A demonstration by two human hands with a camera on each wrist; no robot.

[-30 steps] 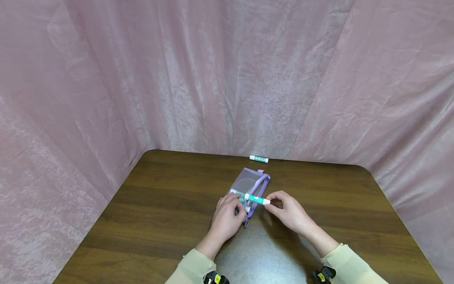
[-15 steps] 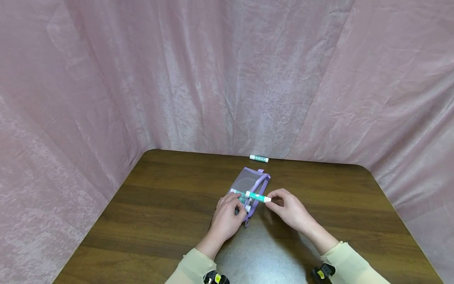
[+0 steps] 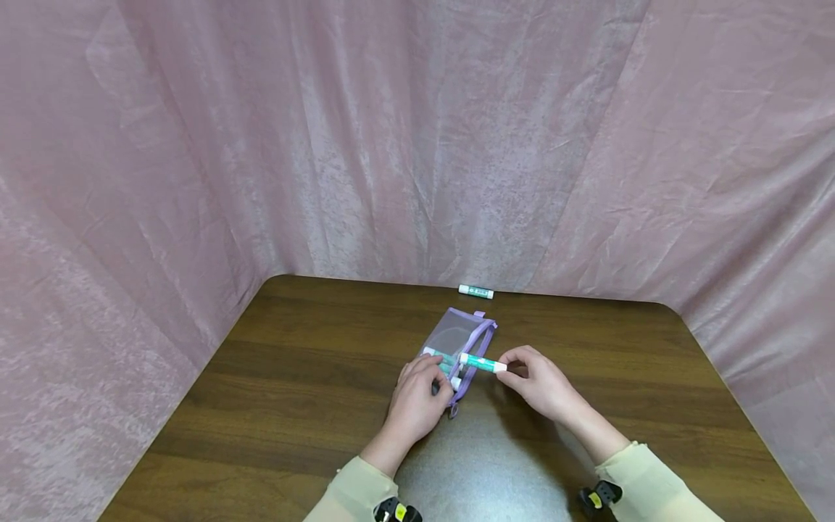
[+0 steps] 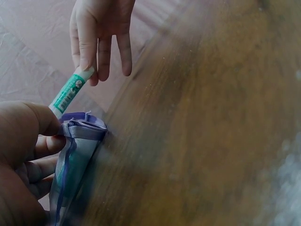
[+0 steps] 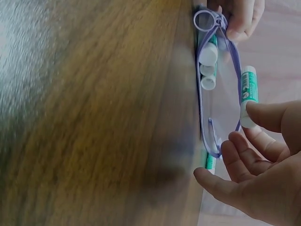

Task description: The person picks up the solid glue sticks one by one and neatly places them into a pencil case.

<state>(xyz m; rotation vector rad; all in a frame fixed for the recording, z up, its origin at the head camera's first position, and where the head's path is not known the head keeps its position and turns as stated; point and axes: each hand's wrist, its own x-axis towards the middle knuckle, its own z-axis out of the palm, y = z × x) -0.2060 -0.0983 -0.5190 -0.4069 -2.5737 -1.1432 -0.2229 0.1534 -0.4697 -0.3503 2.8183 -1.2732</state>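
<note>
Plainly, we hold a smooth, straight glue stick (image 3: 483,363), a white-ended cylinder with a green printed label, by one end; the grip of our right hand (image 3: 536,384) is a thumb-and-finger pinch. The stick's other end overlaps the zipped edge of a mesh pouch (image 3: 450,332) in the head view; whether they touch, we cannot tell. Our left hand (image 3: 417,402) pinches the pouch's edge between thumb and finger. This pouch is see-through, trimmed in purple, its mouth gaping in a long oval, with a round purple ring (image 5: 204,20) at one end; inside we see the round white ends of stored sticks (image 5: 208,54). Underneath is a dark brown, wood-grained tabletop (image 3: 293,377) with rounded far corners and a pale shine near us. By its far edge lies a spare glue stick (image 3: 476,292). Beyond hang pink, creased, velvety curtains (image 3: 391,145).
</note>
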